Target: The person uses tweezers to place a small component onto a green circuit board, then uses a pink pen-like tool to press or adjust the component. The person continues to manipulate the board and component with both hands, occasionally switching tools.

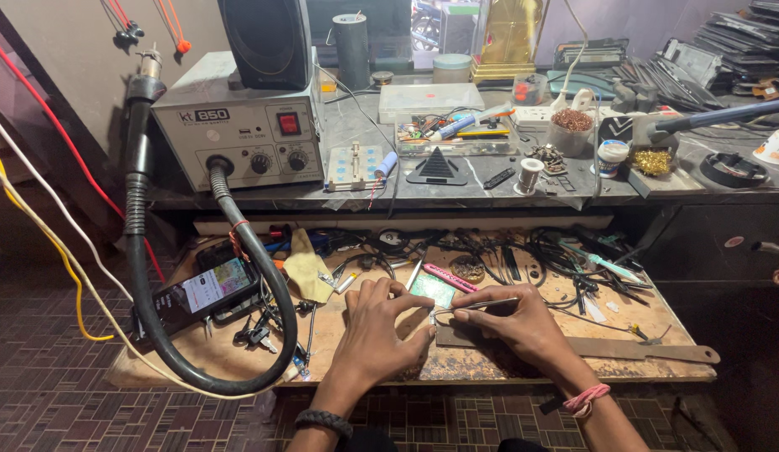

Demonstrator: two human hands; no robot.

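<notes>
- A small green circuit board (432, 290) lies flat on the worn wooden work tray (506, 356), just ahead of both hands.
- The right hand (515, 322) lies palm down, fingers pinched shut on thin metal tweezers (477, 307) whose tips point left toward the board's near edge.
- The left hand (379, 331) curls beside it, fingertips bent together at the board's near corner; whether they clamp anything cannot be told.
- A pink-handled tool (449, 278) lies just beyond the board.
- A thick black hose (239, 335) loops at the left.
</notes>
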